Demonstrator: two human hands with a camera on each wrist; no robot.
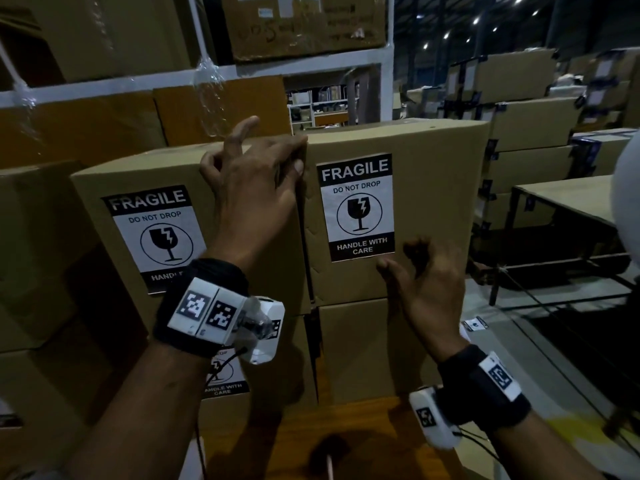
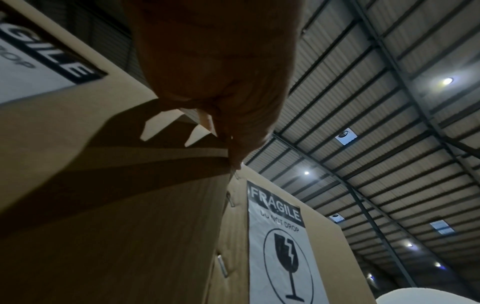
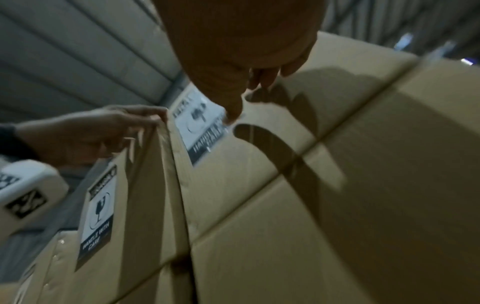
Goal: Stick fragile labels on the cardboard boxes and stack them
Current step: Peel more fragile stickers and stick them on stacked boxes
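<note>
Cardboard boxes sit two high in two side-by-side stacks. The upper right box [image 1: 394, 209] and the upper left box [image 1: 180, 237] each carry a fragile label on the front face: the right label [image 1: 356, 206] lies flat and complete in the head view, and the left label [image 1: 152, 233] is partly hidden behind the left wrist. A third label [image 1: 225, 379] shows on the lower left box [image 1: 270, 358]. The lower right box [image 1: 363, 348] shows bare cardboard on its visible front, though the right hand covers part of it. By the look of it, the labelling and stacking of these boxes are largely done, and what remains is squaring the upper right box against its neighbour and perhaps labelling the lower right one.

The left hand [image 1: 256, 181] rests on the top right corner of the upper left box, fingers loosely spread, thumb at the seam between the two upper boxes. The right hand [image 1: 426, 282] is close to the front of the upper right box, just below the lower right corner of its label, fingers relaxed and half curled, holding nothing; whether the fingertips touch the cardboard I cannot tell.
</note>
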